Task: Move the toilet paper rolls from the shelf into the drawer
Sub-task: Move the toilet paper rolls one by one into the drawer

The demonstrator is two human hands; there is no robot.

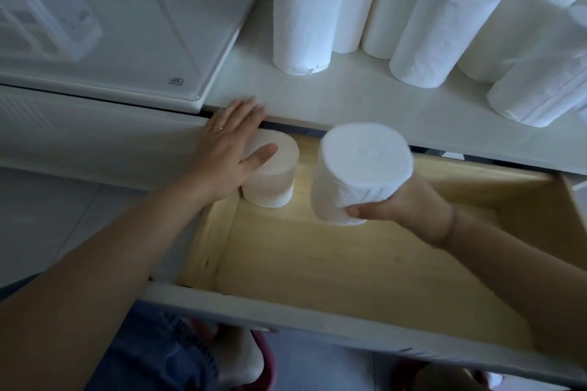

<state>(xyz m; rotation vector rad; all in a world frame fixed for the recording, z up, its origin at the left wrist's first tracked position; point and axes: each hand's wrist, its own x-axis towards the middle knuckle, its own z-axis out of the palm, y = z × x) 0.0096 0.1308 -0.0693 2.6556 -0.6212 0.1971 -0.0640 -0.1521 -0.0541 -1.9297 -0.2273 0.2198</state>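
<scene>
A wooden drawer [317, 263] is pulled out below a white shelf [365, 98]. One white toilet paper roll [276, 181] stands upright in the drawer's far left corner. My left hand [232, 149] rests flat over that roll's top with fingers spread, not gripping it. My right hand [394, 203] holds a second roll [359, 171] from its right side, upright, above the drawer's back middle. Several more rolls [305, 16] stand on the shelf behind, and one wrapped roll [540, 89] lies at the right.
A white flat lid or tray [127, 41] sits on the cabinet top to the left of the shelf. The drawer's white front panel [317, 324] is nearest me. My blue trousers and a reddish stool show below it.
</scene>
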